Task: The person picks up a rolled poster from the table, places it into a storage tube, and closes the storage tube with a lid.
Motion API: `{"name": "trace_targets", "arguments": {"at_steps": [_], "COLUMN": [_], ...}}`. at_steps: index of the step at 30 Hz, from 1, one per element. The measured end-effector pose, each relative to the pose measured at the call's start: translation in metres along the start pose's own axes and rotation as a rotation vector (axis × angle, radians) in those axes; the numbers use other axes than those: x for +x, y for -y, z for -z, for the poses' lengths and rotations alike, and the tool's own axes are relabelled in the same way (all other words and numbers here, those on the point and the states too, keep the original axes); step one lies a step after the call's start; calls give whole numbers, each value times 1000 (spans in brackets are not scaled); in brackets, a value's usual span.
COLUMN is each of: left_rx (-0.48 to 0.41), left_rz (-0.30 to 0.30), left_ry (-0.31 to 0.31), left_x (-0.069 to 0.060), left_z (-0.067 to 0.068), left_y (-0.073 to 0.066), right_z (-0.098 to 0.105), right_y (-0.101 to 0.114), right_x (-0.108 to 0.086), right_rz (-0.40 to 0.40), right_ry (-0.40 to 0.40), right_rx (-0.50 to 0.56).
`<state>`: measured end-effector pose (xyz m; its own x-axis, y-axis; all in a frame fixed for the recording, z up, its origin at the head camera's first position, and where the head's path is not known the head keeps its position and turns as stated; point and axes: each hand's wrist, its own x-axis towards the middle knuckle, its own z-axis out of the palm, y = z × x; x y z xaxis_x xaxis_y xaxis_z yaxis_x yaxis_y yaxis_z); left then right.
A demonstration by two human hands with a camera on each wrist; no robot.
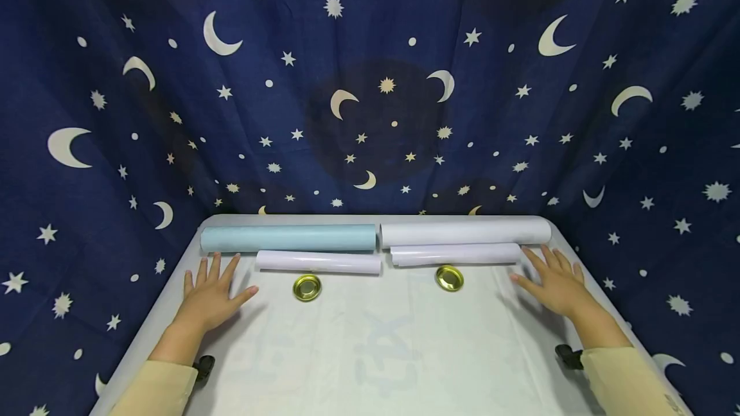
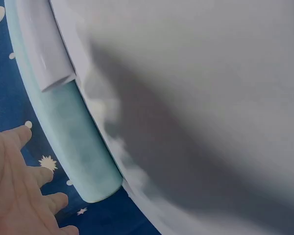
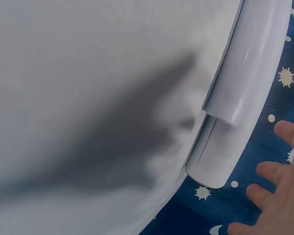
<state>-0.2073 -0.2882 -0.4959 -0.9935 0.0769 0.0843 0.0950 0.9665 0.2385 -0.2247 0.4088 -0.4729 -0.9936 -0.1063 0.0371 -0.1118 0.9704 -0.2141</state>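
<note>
Both hands hover over the white table with fingers spread and hold nothing. My left hand (image 1: 207, 300) is near the left end of a light blue paper roll (image 1: 288, 238); a shorter white roll (image 1: 318, 262) lies in front of that one. On the other side, my right hand (image 1: 559, 284) is close to the right end of a glossy white roll (image 1: 457, 254), with a longer white roll (image 1: 466, 232) behind it. Two small gold round dishes (image 1: 307, 287) lie between the hands, the second gold dish (image 1: 449, 278) farther right.
A dark blue curtain (image 1: 370, 37) with moons and stars surrounds the table (image 1: 439, 364) at the back and sides. The rolls line the table's far edge. A dark wrist device (image 1: 204, 368) shows at the left cuff, another black device (image 1: 569, 357) at the right.
</note>
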Motion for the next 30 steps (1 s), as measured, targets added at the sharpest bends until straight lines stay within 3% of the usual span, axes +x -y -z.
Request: {"name": "trace_targets", "arguments": {"at_steps": [11,20,30], "left_rx": [-30,-29,-49], "left_rz": [-66,-141,-181], "left_ry": [-57,-49,-37], "left_x": [14,33,49], "left_z": [1,-5,-5], "left_y": [-12,-26,-39], "right_z": [4,-5,-10], "right_y": [13,16,22], "right_x": [13,25,38], "right_rz": [100,161,251], "right_ry": [-92,-201,-247], "right_rx": [63,128,125]}}
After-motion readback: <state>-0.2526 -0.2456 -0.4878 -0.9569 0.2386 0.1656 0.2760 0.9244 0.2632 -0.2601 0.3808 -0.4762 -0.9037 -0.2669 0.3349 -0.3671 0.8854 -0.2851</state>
